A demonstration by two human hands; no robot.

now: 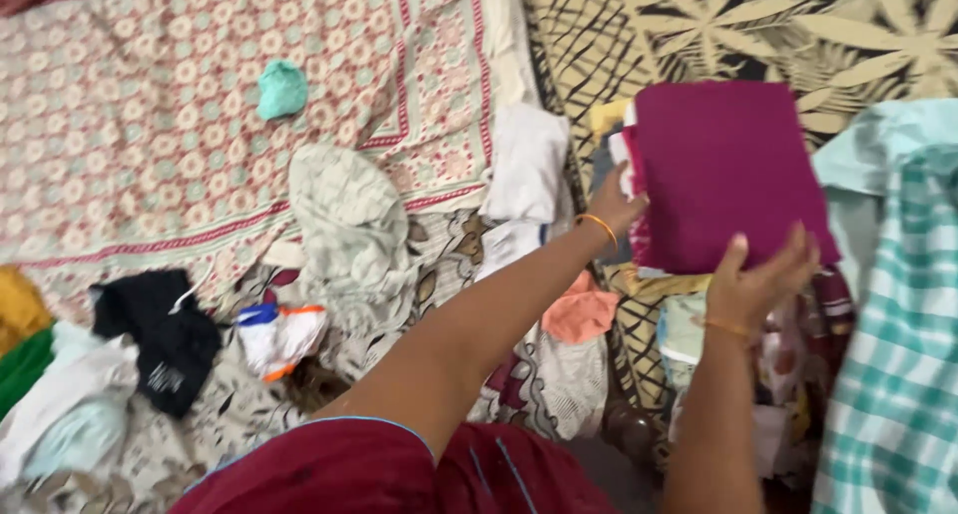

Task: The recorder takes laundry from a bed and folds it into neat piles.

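A bed spread with patterned sheets and scattered clothes, two hands on a folded cloth at the right.

The folded maroon cloth lies flat on top of a stack of folded clothes at the far right, between both hands. The left hand presses against its left edge, fingers seemingly tucked under and mostly hidden. The right hand grips its near edge, thumb raised, fingers curled beneath. A green checked cloth hangs just right; a white garment and a small teal cloth lie farther left.
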